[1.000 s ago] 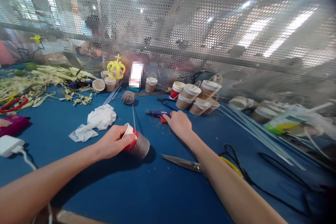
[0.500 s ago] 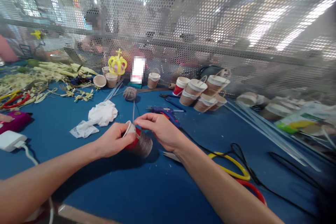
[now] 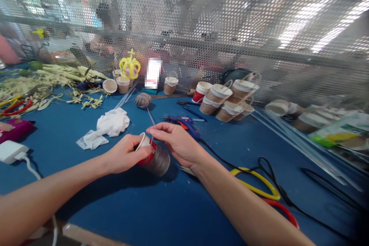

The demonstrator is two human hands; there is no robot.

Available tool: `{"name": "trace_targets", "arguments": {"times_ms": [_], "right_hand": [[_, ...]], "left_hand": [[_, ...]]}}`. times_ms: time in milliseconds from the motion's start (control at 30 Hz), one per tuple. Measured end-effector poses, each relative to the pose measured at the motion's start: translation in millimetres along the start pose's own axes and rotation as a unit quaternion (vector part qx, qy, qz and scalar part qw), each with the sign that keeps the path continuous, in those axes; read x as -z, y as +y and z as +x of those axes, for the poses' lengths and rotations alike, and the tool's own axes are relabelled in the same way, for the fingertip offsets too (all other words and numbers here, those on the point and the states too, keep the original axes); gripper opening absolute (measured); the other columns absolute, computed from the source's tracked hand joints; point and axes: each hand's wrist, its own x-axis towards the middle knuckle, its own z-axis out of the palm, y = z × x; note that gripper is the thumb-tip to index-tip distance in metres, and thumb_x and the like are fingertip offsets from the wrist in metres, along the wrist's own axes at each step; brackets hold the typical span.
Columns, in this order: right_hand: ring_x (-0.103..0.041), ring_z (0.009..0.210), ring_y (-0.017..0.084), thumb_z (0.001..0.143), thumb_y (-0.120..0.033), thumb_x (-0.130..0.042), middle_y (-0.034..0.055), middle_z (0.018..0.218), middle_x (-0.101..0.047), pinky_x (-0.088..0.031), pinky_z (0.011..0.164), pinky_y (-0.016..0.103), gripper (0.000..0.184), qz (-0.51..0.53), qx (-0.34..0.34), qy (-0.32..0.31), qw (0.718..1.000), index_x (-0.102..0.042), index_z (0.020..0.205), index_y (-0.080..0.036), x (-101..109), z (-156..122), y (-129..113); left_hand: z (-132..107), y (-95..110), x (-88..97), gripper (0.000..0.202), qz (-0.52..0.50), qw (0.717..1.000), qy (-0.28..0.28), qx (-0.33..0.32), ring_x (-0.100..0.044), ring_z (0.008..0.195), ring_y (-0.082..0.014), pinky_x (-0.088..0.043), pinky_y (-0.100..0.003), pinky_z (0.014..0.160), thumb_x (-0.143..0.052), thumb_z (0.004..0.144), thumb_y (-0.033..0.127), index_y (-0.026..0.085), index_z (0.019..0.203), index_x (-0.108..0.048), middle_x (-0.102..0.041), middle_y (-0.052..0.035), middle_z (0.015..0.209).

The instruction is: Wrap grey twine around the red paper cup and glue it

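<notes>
My left hand (image 3: pixel 123 157) is closed around the rim of a paper cup (image 3: pixel 157 159) lying on its side, red near the rim and wound with grey-brown twine lower down. My right hand (image 3: pixel 177 144) hovers just right of the rim and pinches the twine strand (image 3: pixel 150 117) at the cup. That strand runs back to a ball of twine (image 3: pixel 143 100) farther up the blue table (image 3: pixel 144 207). A blue glue gun (image 3: pixel 184 122) lies just beyond my right hand.
Several twine-wrapped cups (image 3: pixel 227 102) cluster at the back, with a yellow crown (image 3: pixel 129 67) and more cups to the left. White tissue (image 3: pixel 111 125), plant strips (image 3: pixel 43 84), scissors with yellow and red handles (image 3: pixel 259 188), clear sticks (image 3: pixel 291 142) and a mesh screen (image 3: pixel 230 27) surround me.
My right hand left the glue gun and came back to the cup, where it now pinches the twine. The strand now slants toward the ball. My left hand kept hold of the cup.
</notes>
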Motion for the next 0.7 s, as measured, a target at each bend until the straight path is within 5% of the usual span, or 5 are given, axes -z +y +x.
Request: {"name": "trace_targets", "arguments": {"times_ms": [333, 700], "right_hand": [[-0.05, 0.062, 0.007, 0.063, -0.026, -0.067, -0.004, 0.061, -0.058, -0.037, 0.068, 0.024, 0.014, -0.069, 0.075, 0.037, 0.994, -0.059, 0.068, -0.015, 5.3, -2.1, -11.9], [-0.05, 0.06, 0.008, 0.063, -0.025, -0.066, -0.0033, 0.062, -0.058, -0.038, 0.064, 0.024, 0.013, -0.096, 0.086, 0.06, 0.99, -0.059, 0.068, -0.015, 7.4, 0.4, -10.8]], "left_hand": [[8.1, -0.8, 1.0, 0.019, -0.235, 0.96, 0.077, 0.133, -0.042, 0.046, -0.006, -0.029, -0.018, 0.045, -0.058, 0.063, 0.031, 0.012, 0.064, -0.056, -0.051, 0.0032, 0.053], [9.8, 5.4, -1.0, 0.016, -0.262, 0.943, 0.091, 0.183, -0.044, 0.043, -0.0072, -0.032, -0.02, 0.042, -0.058, 0.061, 0.027, 0.012, 0.062, -0.055, -0.052, 0.0025, 0.05]]}}
